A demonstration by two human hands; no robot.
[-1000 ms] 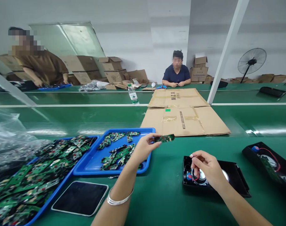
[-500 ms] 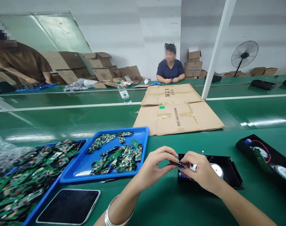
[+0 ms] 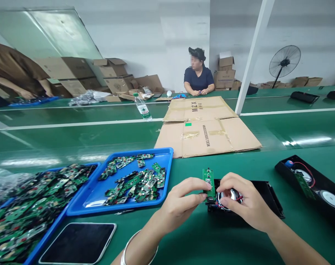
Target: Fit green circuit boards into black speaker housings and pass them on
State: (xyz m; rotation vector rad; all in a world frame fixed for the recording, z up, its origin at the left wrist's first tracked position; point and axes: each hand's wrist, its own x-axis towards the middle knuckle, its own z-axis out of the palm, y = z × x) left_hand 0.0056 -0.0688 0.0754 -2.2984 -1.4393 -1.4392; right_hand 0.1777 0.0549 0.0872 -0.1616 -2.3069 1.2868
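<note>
My left hand [image 3: 181, 198] pinches a green circuit board [image 3: 208, 182] by its edge, the board standing nearly upright above the left end of a black speaker housing [image 3: 266, 195]. Close to the board's right side is my right hand [image 3: 246, 200], thumb and forefinger curved and apart. Between those fingers a round speaker [image 3: 230, 197] shows, with red and blue wires around it. Whether the right fingertips touch the wires I cannot tell. Part of the housing is hidden behind my right hand.
Blue trays [image 3: 86, 208] of circuit boards lie left, near a phone [image 3: 79, 243]. A second speaker housing [image 3: 291, 165] lies right. Flattened cardboard [image 3: 208, 136], a bottle [image 3: 143, 108] and a post [image 3: 252, 59] stand ahead. Two people sit or stand across the benches.
The circuit board has turned from nearly flat to upright in my left hand. My right fingers have let go of it and spread apart. The person opposite has turned their head.
</note>
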